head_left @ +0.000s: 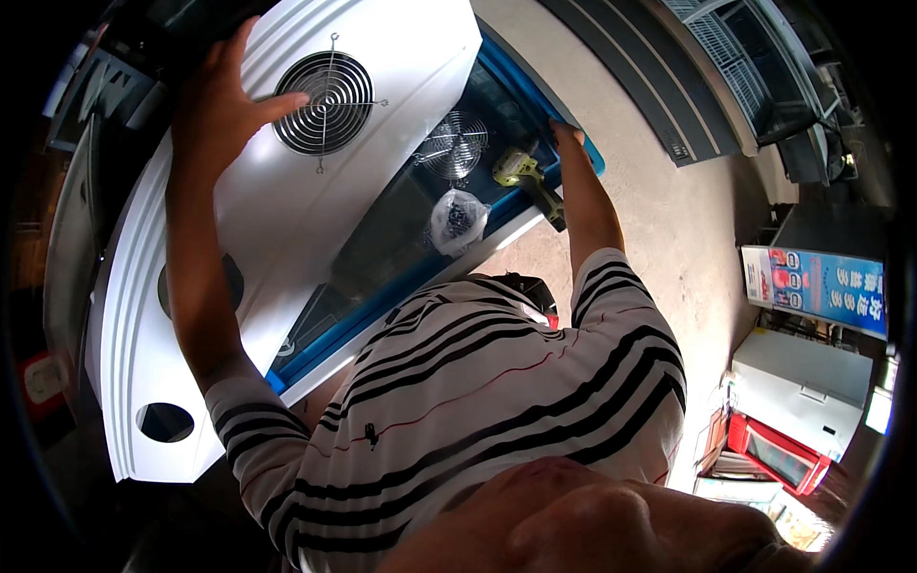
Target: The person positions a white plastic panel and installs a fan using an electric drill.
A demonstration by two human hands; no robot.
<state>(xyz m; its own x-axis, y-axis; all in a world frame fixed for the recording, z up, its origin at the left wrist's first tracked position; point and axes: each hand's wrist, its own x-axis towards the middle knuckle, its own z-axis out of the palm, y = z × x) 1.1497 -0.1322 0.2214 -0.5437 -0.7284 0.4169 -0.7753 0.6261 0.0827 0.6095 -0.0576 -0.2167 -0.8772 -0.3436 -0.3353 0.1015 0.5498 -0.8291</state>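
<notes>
My left hand grips the upper left edge of a white vented panel, fingers apart along the edge and thumb beside the attached round fan guard. My right hand is closed over the blue rim of the glass-topped cabinet under the panel. Beside it, a yellow-green cordless drill lies on the glass, with a loose wire fan guard and a clear bag of small dark parts. The panel has round openings lower down, one partly behind my left forearm.
Concrete floor lies right of the cabinet. Around it stand a dark striped panel, appliances with wire racks, a blue printed signboard, a light grey cabinet and a red-framed unit. Dark metal equipment stands at left.
</notes>
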